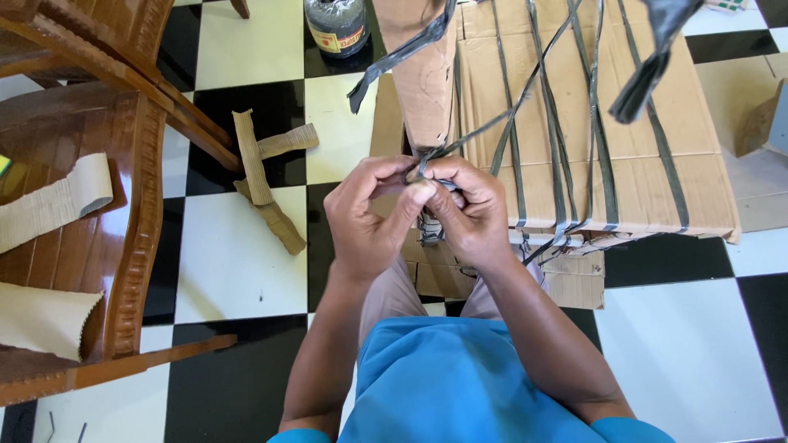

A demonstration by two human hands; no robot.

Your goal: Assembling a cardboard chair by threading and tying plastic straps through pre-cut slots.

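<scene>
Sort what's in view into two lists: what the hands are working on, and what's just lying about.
In hand:
left hand
right hand
dark straps, pinched together by both hands
cardboard bundle the straps wrap

Lying about:
cardboard strips on the floor
jar
wooden chair with corrugated pieces

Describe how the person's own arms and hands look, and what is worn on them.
Both arms are bare from the elbows down. The left hand and right hand wear no gloves, and no rings or watch show. Short bright blue sleeves of a shirt cover only the upper arms at the bottom edge.
</scene>
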